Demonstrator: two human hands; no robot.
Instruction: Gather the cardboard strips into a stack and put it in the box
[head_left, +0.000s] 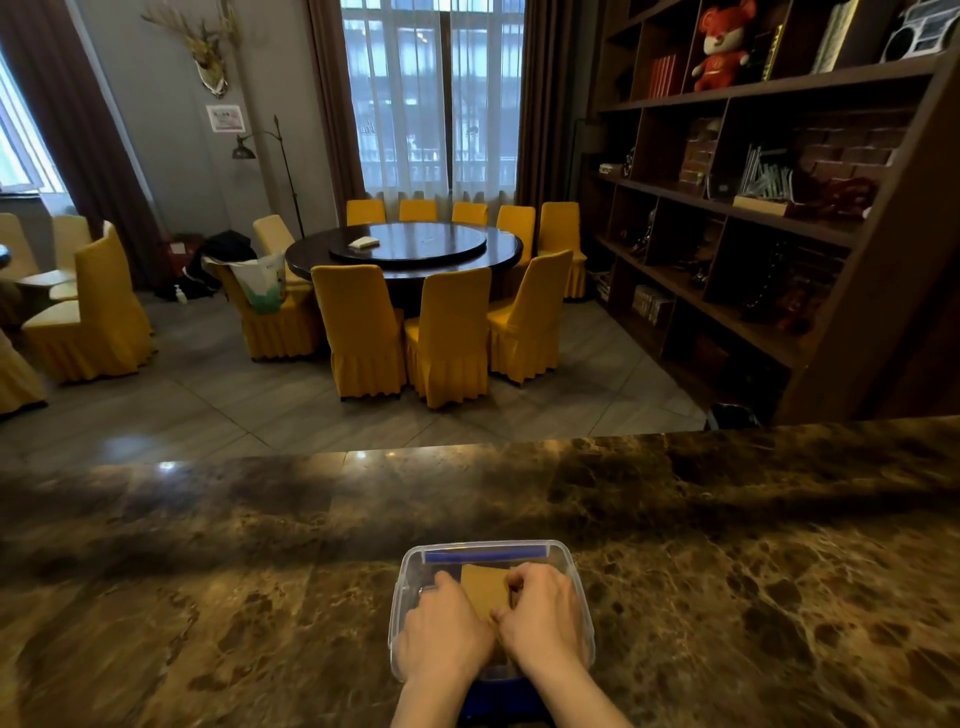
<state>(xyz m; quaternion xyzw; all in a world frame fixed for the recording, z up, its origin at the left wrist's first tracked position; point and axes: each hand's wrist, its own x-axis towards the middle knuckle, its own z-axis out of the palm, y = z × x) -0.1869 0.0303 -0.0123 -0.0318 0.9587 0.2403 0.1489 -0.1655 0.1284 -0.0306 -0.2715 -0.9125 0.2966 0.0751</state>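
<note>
A clear plastic box (563, 553) with blue latches stands on the marble counter near its front edge. Inside it lies a stack of tan cardboard strips (484, 587). My left hand (447, 629) grips the stack's left side and my right hand (545, 616) grips its right side, both reaching down into the box. My hands cover the near part of the stack, and only its far end shows between my fingers.
The dark marble counter (260, 597) stretches wide to both sides of the box. Beyond its far edge lie a tiled floor, a round table with yellow chairs (447, 332) and a tall bookshelf (753, 208) at the right.
</note>
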